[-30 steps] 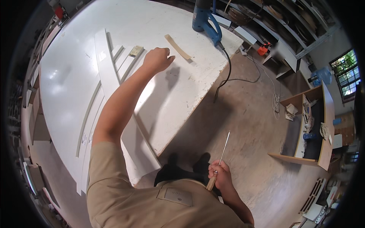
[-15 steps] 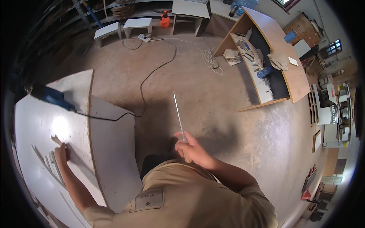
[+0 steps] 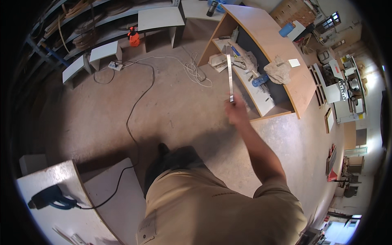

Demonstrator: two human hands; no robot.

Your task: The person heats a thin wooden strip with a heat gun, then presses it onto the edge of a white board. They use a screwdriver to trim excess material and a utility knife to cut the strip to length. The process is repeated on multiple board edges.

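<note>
My right hand (image 3: 237,112), a little blurred, is closed round the handle of a long, narrow metal-bladed tool (image 3: 230,77). The blade points up and away from me, with its far end in front of the open wooden cabinet (image 3: 281,113). I cannot make out exactly what kind of tool it is. Inside that cabinet, beyond the blade, lie a clear blue bottle (image 3: 260,80) and crumpled cloth. My left hand is out of view. At the lower left, a dark blue heat gun (image 3: 51,199) rests on the white table (image 3: 38,179).
A black cord (image 3: 130,122) runs from the heat gun across the floor to a white power strip (image 3: 115,65). Coiled white cable (image 3: 194,73) lies near the cabinet. An orange spray bottle (image 3: 133,37) stands by white low tables (image 3: 161,19). A rag (image 3: 277,70) lies on the cabinet top.
My right hand has moved forward and right with the tool, toward the cabinet. My left hand has left the strips on the white table and gone out of view. My view has turned right.
</note>
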